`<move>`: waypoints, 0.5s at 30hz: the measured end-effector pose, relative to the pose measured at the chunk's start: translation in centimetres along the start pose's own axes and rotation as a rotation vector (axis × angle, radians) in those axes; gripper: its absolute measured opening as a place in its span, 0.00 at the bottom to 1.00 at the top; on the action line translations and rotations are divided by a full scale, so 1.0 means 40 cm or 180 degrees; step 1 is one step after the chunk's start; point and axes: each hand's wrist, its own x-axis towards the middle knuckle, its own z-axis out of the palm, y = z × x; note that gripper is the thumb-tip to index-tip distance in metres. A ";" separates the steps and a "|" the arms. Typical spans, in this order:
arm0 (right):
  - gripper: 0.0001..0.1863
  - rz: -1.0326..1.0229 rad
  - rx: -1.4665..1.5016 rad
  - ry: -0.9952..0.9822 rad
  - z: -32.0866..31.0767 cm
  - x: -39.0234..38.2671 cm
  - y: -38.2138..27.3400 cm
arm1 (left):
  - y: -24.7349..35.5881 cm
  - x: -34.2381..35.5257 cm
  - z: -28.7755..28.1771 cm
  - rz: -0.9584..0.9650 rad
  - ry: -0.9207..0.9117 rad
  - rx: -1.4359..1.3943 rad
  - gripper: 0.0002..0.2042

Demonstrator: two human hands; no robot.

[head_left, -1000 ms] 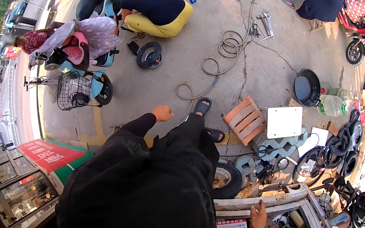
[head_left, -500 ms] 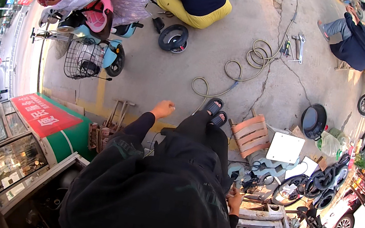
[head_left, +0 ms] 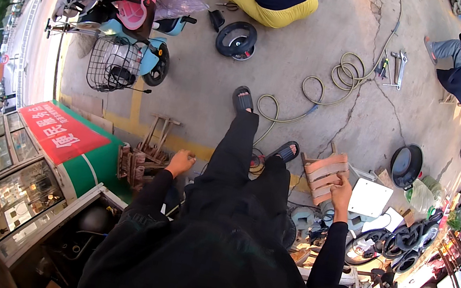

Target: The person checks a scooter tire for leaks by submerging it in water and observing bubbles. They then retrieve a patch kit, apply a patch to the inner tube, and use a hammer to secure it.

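Note:
My left hand [head_left: 181, 163] hangs low at my left side with its fingers loosely curled and nothing visible in it. A small wooden stool [head_left: 159, 135] stands just beyond it. On the right, my right hand [head_left: 341, 196] is closed, thumb outward; anything inside it is hidden. It overlaps the lower right part of a low seat with tan slats [head_left: 323, 172], and I cannot tell whether it touches. My feet wear dark slide sandals [head_left: 283, 151], the left one stepped ahead of the right.
A hose [head_left: 312, 90] snakes over the concrete ahead. Beyond lie a tire on a wheel [head_left: 236, 39] and wrenches [head_left: 400, 69]. A person in yellow trousers [head_left: 266, 0] crouches by a light-blue scooter [head_left: 156, 61]. Right are a black basin [head_left: 406, 165] and piled tires [head_left: 408, 229]; glass cases [head_left: 20, 200] stand left.
My left foot has stepped forward and left. My right hand has swung up from beside my hip to the slatted seat. My left hand has drawn back toward me.

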 end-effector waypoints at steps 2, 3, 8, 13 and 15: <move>0.34 -0.0694 -0.0246 -0.0013 0.034 0.026 -0.058 | 0.011 0.078 -0.044 0.0223 0.0083 -0.0001 0.15; 0.35 -0.1149 -0.0425 0.0079 0.074 0.027 -0.058 | 0.026 0.126 -0.065 0.0362 0.0085 -0.0054 0.15; 0.31 0.0899 0.1102 -0.0644 0.259 -0.023 -0.104 | 0.127 0.373 -0.242 0.1080 -0.0216 -0.0248 0.14; 0.20 0.1521 0.0958 0.0108 0.495 -0.113 -0.091 | 0.137 0.598 -0.369 0.0690 -0.0481 -0.0397 0.14; 0.17 0.1647 0.0826 0.0232 0.551 -0.084 -0.218 | 0.064 0.676 -0.357 0.0720 -0.0433 -0.0514 0.13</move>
